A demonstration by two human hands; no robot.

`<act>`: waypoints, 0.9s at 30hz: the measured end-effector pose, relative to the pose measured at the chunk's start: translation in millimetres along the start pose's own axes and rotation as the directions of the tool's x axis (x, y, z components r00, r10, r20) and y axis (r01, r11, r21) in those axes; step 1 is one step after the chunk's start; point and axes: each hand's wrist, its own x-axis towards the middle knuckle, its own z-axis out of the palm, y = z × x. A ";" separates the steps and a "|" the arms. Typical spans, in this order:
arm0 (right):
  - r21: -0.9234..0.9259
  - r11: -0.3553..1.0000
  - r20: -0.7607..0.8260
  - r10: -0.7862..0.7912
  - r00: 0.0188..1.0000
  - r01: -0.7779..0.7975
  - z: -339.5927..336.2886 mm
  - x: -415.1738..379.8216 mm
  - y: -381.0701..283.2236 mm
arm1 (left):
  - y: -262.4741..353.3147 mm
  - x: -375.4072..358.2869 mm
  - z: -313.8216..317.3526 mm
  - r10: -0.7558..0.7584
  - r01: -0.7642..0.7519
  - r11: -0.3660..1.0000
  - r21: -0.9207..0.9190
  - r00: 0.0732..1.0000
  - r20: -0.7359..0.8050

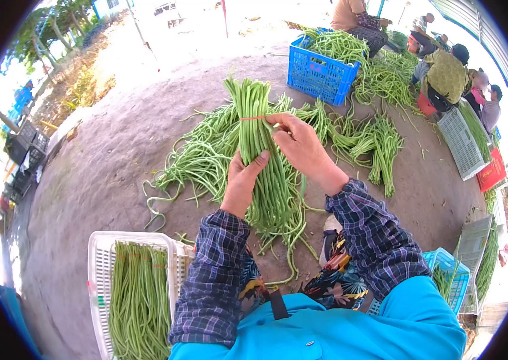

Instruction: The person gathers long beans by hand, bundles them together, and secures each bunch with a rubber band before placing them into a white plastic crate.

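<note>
At centre frame, a bundle of long beans (260, 156) stands upright, ringed near its top by a red band (252, 117). My left hand (243, 180) is clenched around the stalks from seven o'clock; my right hand (302, 147), at three o'clock, pinches the band. Judging by this, keep the tips level and the grip firm while winding. Loose beans (200, 156) lie behind; a white crate (101, 252) sits at eight o'clock.

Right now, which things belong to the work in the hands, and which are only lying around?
In use: left hand, right hand, bean bundle, red band.
Lying about: loose beans, white crate, blue crate, grey crate.
</note>
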 end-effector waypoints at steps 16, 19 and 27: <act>0.132 0.982 0.020 0.131 0.991 -0.132 -39.6 -40.3 64.4 | 23.0 18.3 -61.2 0.109 -0.165 0.929 -0.332 0.977 -0.182; 0.547 0.769 0.037 0.374 0.927 -0.332 -68.6 -35.5 63.0 | 18.6 22.0 -60.4 0.129 -0.181 0.900 -0.397 0.980 -0.154; 0.491 0.815 0.115 0.290 0.950 -0.308 -49.2 -29.8 47.3 | -1.1 20.6 -29.0 -0.009 0.009 0.944 -0.329 1.000 0.001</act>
